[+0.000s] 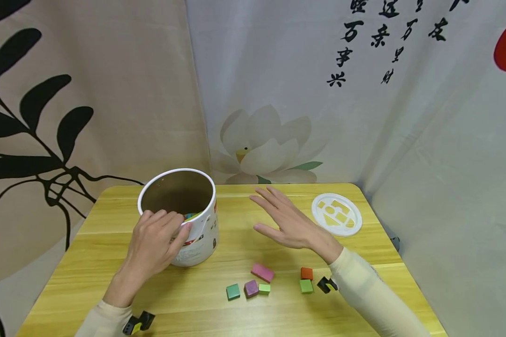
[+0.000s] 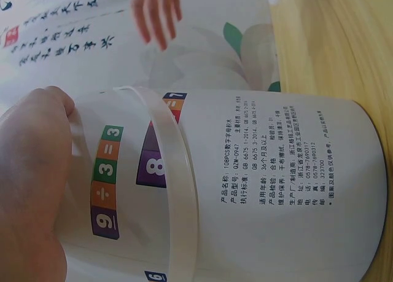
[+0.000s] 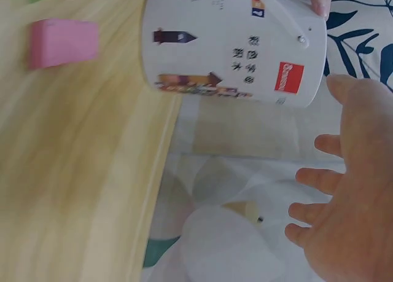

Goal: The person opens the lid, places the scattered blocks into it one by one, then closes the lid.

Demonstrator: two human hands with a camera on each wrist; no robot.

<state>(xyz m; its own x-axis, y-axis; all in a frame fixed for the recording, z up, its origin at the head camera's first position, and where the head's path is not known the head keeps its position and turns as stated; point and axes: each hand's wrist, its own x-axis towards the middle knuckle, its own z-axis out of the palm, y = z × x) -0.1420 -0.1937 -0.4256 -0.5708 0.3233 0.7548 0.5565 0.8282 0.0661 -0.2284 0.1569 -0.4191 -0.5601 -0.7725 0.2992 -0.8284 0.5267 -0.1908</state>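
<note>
A white printed bucket point(image 1: 200, 241) stands on the left part of the table, with some coloured pieces point(image 1: 191, 216) partly visible inside it. My left hand point(image 1: 156, 238) grips its near rim, fingers over the edge and thumb on the outer wall. In the left wrist view the bucket's lowered handle point(image 2: 178, 190) crosses the printed side. My right hand point(image 1: 288, 222) hovers over the table between the bucket and a white lid with cut-out shapes point(image 1: 336, 214). Its fingers are extended and hold nothing.
Nearer the front lie a pink block point(image 1: 263, 272), a teal block point(image 1: 233, 292), a purple block point(image 1: 250, 289) and a light green block point(image 1: 264, 289). An orange-red block point(image 1: 306, 274) touches a green block point(image 1: 306, 286) below the right forearm. Printed curtains point(image 1: 274, 93) hang behind the table point(image 1: 194, 304).
</note>
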